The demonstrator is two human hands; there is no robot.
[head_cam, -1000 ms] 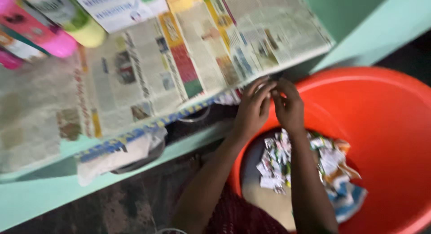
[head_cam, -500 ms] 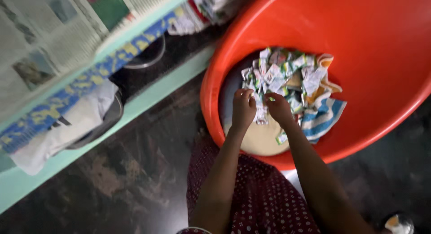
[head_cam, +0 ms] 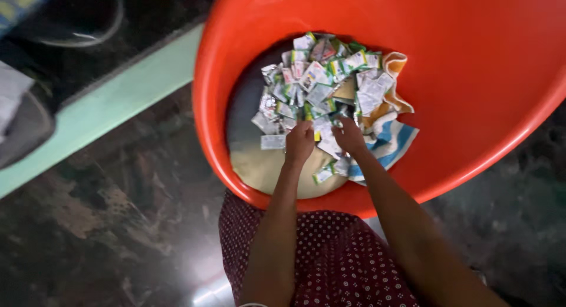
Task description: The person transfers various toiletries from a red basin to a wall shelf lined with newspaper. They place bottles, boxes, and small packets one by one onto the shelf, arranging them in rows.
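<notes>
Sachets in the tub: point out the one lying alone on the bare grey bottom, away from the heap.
It is the pale sachet lying flat just left of the left hand. The other sachets are piled together; this one sits apart at the heap's lower left.

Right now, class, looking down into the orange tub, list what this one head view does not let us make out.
- What the left hand and right hand pinch: fingertips are buried among the small sachets.
- Most of the striped cloth: sachets cover it.
- The orange tub: its far rim is cut off by the top and right edges.
- The dark pan top left: cropped and blurred.
</notes>
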